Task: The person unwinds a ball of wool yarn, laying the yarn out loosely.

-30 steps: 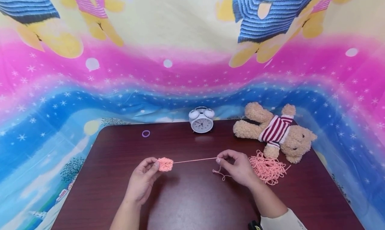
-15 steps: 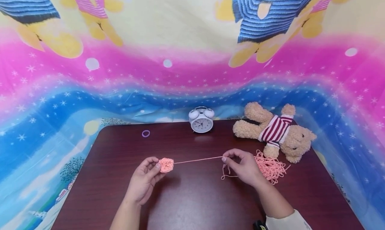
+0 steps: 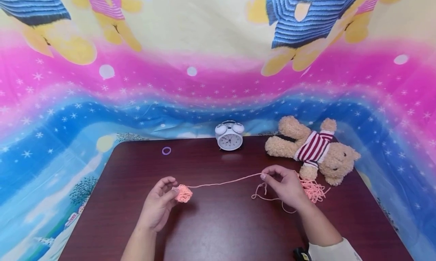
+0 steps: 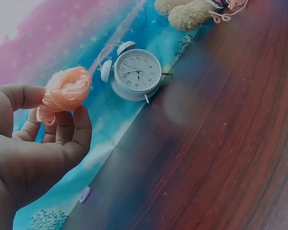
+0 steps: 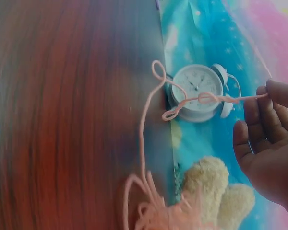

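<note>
My left hand pinches a small wound ball of peach yarn between thumb and fingers, raised over the dark table. In the left wrist view the yarn ball looks like a loose bundle of loops. A strand runs from it, slightly sagging, to my right hand, which pinches it with thumb and index finger. Below that pinch the strand hangs in kinks and curls, leading to the loose yarn pile. My right hand and wrist cover part of this pile in the head view.
A white twin-bell alarm clock stands at the table's back edge. The teddy bear in a striped shirt lies at the back right, one paw by the yarn pile. A purple ring lies back left. Printed cloth hangs behind the table.
My right hand has moved right and slightly up, lengthening the strand between the hands, which now sags a little. The yarn ball has turned and dipped slightly in my left hand.
</note>
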The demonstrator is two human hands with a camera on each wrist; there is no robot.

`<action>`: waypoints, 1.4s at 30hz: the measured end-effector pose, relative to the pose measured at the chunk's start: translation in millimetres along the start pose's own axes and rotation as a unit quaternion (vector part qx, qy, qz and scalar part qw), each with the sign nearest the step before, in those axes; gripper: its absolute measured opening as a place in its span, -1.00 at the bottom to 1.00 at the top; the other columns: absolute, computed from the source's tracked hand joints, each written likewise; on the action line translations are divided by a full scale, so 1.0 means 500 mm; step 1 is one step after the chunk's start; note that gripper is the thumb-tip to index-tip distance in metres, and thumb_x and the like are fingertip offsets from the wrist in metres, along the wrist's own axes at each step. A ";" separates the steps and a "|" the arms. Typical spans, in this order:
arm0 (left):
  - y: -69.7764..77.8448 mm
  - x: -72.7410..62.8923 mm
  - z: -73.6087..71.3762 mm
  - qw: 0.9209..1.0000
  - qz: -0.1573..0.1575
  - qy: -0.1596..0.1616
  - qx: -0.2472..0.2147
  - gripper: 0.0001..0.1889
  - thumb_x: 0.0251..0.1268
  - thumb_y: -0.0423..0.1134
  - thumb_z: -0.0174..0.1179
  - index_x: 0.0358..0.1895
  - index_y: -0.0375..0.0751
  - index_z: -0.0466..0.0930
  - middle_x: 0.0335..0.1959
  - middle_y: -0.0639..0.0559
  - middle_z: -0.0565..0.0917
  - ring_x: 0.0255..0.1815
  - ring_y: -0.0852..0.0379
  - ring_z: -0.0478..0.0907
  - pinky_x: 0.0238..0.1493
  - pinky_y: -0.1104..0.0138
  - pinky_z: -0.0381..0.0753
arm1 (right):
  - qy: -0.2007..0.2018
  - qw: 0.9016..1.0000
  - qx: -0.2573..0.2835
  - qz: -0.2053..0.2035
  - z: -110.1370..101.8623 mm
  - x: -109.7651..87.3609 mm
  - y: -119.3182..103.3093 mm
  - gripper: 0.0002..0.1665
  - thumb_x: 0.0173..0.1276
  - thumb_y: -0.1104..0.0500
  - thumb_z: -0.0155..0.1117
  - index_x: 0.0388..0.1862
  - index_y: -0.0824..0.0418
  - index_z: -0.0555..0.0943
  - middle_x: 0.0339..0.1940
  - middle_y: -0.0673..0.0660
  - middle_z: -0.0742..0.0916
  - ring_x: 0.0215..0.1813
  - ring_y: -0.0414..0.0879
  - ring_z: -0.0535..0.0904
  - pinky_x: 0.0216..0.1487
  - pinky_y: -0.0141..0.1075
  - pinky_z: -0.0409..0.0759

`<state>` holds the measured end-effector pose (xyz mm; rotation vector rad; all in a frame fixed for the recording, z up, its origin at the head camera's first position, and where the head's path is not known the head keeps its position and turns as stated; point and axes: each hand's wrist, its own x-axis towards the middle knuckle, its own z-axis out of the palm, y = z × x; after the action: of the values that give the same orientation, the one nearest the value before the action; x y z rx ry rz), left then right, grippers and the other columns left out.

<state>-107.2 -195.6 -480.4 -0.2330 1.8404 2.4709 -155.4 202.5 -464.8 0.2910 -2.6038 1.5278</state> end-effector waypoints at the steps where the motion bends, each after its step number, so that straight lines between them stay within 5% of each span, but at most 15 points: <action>1: 0.000 0.000 -0.002 1.000 -0.001 0.003 0.002 -0.62 0.32 -0.57 0.15 0.14 -0.24 0.38 0.11 -0.16 0.40 -0.16 0.15 0.55 -0.15 0.30 0.64 | 0.003 1.000 -0.004 0.001 -0.007 0.000 0.003 -0.93 0.42 0.07 0.46 -0.17 0.00 0.75 -0.30 -0.09 0.78 -0.28 -0.13 0.67 -0.28 -0.36 0.61; 7: 0.005 -0.001 -0.018 1.000 -0.005 0.014 0.010 -0.61 0.35 -0.56 0.17 0.16 -0.23 0.36 0.09 -0.10 0.40 -0.14 0.15 0.56 -0.09 0.30 0.66 | 0.012 0.999 -0.036 0.031 -0.054 -0.008 0.018 -0.81 0.45 -0.04 0.43 -0.11 0.02 0.75 -0.24 -0.03 0.79 -0.27 -0.12 0.65 -0.31 -0.35 0.57; 12: 0.010 -0.002 -0.028 1.000 -0.001 0.022 0.009 -0.61 0.36 -0.56 0.17 0.16 -0.23 0.35 0.07 -0.07 0.40 -0.12 0.15 0.56 -0.05 0.28 0.69 | 0.015 0.996 -0.045 0.069 -0.093 -0.020 0.030 -0.72 0.46 -0.12 0.40 -0.07 0.03 0.73 -0.29 0.10 0.78 -0.46 -0.13 0.61 -0.48 -0.29 0.56; 17: 0.014 -0.003 -0.039 1.000 0.003 0.025 0.008 -0.63 0.37 -0.56 0.17 0.15 -0.23 0.36 0.04 -0.05 0.42 -0.11 0.16 0.55 -0.04 0.29 0.68 | 0.026 0.994 -0.082 0.066 -0.124 -0.031 0.047 -0.71 0.48 -0.13 0.37 -0.05 0.04 0.73 -0.20 0.04 0.80 -0.30 -0.14 0.62 -0.36 -0.31 0.57; 25: 0.026 -0.005 -0.059 0.999 0.014 0.036 0.017 -0.66 0.41 -0.53 0.18 0.14 -0.22 0.38 0.01 0.00 0.46 -0.10 0.20 0.52 -0.07 0.36 0.64 | 0.051 0.991 -0.102 0.071 -0.178 -0.050 0.069 -0.69 0.50 -0.09 0.36 -0.03 0.11 0.72 -0.21 0.09 0.77 -0.49 -0.11 0.56 -0.53 -0.27 0.52; 33: 0.039 -0.007 -0.085 0.999 0.026 0.046 0.010 -0.70 0.46 -0.52 0.17 0.13 -0.20 0.40 -0.01 0.02 0.47 -0.11 0.20 0.50 -0.08 0.38 0.62 | 0.079 0.985 -0.139 0.073 -0.226 -0.066 0.094 -0.71 0.50 -0.05 0.37 -0.03 0.14 0.74 -0.30 0.11 0.78 -0.47 -0.21 0.52 -0.54 -0.30 0.46; 42: 0.056 -0.014 -0.121 0.998 0.036 0.060 0.006 -0.72 0.48 -0.50 0.17 0.12 -0.15 0.41 0.01 0.05 0.46 -0.09 0.24 0.49 -0.03 0.39 0.62 | 0.106 0.976 -0.167 0.095 -0.284 -0.086 0.128 -0.63 0.47 -0.12 0.38 0.01 0.12 0.75 -0.15 -0.34 0.68 -0.17 -0.49 0.48 -0.30 -0.44 0.43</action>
<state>-98.7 -261.4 -469.7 -0.3268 1.9418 2.5462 -127.9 361.6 -458.1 -0.1481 -2.7127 1.0651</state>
